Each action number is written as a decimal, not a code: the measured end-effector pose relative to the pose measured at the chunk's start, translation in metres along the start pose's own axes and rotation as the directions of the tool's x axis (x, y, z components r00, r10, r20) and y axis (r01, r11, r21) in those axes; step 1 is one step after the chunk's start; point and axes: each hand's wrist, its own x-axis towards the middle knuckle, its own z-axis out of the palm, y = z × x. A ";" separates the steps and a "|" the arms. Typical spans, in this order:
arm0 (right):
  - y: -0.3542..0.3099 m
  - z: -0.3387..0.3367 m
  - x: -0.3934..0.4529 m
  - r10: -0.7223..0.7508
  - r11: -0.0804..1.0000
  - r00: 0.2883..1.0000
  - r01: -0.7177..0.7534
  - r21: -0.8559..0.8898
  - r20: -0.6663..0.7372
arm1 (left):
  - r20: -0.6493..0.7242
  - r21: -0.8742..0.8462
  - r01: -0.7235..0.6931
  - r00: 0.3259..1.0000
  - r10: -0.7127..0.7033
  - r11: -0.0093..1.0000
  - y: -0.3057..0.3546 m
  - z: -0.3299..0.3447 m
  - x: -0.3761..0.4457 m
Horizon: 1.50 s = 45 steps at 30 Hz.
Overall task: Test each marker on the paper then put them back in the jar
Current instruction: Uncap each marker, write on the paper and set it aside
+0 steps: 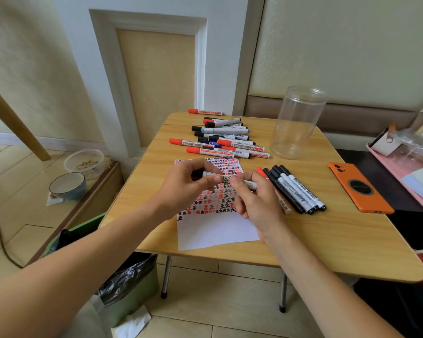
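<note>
A whiteboard marker [219, 177] with a white barrel lies level between both hands, above the paper [215, 228]. My left hand [188, 184] grips its dark cap end. My right hand [254, 198] pinches the barrel's other end. The paper is covered on its upper part with red and black test marks. A pile of several red, black and blue markers [220, 140] lies behind the paper. A row of several black markers and one red one [291, 189] lies right of the paper. The clear plastic jar [296, 123] stands upright, with nothing in it, at the back right.
An orange phone [359, 189] lies face down at the wooden table's [327, 240] right side. A pink tray [405, 164] with packaging sits further right. Below the left edge are a green bin with a black bag [130, 281], a bowl [67, 185] and a plastic container [84, 161].
</note>
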 end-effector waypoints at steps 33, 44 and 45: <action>-0.008 -0.055 -0.003 -0.326 0.291 0.943 0.170 -0.942 0.069 | 0.093 0.816 -0.043 0.994 -0.057 0.576 -0.042 -0.032 0.012; -0.012 -0.057 -0.002 -0.282 0.239 0.941 -0.122 -0.963 -0.189 | 0.081 0.806 -0.023 0.994 -0.072 0.592 -0.043 -0.030 0.010; -0.012 -0.056 -0.002 -0.271 0.232 0.943 -0.133 -0.964 -0.195 | 0.077 0.804 -0.021 0.995 -0.069 0.595 -0.043 -0.030 0.009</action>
